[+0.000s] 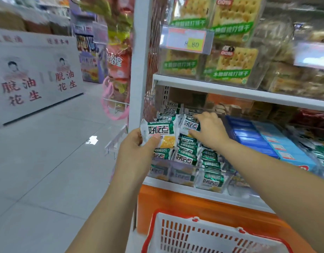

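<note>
Biscuit packets: left hand grips one packet; right hand, outstretched, pinches another packet.

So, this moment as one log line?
left hand: holds snack pack | right hand: pinches second pack on shelf | basket: below

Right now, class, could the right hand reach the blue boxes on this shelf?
Probably yes: the blue boxes lie uncovered just beside the right hand, with nothing between them, though it already pinches a green packet.
</note>
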Demonstrator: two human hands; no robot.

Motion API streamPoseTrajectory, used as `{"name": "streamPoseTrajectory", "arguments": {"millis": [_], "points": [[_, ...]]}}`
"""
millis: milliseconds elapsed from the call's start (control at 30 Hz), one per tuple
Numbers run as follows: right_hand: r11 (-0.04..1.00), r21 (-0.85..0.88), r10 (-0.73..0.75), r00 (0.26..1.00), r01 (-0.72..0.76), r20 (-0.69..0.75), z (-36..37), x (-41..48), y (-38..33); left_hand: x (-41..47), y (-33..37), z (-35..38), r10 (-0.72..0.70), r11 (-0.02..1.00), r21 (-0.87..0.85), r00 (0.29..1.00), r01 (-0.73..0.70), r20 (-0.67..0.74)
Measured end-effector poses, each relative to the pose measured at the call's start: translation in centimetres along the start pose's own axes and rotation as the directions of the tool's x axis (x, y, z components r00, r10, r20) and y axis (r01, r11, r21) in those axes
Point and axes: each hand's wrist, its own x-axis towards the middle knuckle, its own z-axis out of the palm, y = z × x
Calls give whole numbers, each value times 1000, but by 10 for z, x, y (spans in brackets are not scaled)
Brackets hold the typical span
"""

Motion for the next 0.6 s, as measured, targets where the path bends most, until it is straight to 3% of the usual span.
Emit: {"name": "streamPoseTrajectory", "arguments": {"millis": [100, 367, 533, 600], "points": [[1000, 22, 12, 1000, -12, -10, 0, 3, -1, 2, -1, -2, 6, 1000, 13, 1000, -6, -6], [952, 305, 4, 1000, 6, -31, -5, -5, 5, 0, -1, 1, 8, 1000, -14, 1000, -9, -28], [863, 504, 78, 976, 37, -205, -30, -41, 13, -1, -3, 1, -19, 1000, -16, 1000, 19, 14], [779, 626, 63, 989, 35, -135, -49, -62, 15, -1, -5, 2, -44, 999, -7, 997, 45, 61]]}}
